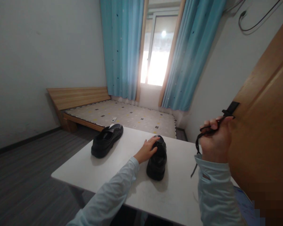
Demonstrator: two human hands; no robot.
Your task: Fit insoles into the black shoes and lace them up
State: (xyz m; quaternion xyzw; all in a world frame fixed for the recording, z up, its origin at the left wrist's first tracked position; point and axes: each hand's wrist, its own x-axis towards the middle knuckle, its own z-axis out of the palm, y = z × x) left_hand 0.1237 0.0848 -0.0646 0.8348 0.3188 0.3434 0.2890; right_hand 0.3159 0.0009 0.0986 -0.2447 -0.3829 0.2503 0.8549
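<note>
On the white rectangular table [103,172] I see a black leather shoe [106,139] lying at its far left corner, well apart from my hands. Right of it, near the table's middle, my left hand [146,150] rests open-fingered on the side of a second black leather shoe [157,158], touching but not gripping it. Past the table's right edge my right hand [215,139] is raised, fingers closed around a thin black shoelace [202,133] whose end dangles toward the tabletop.
</note>
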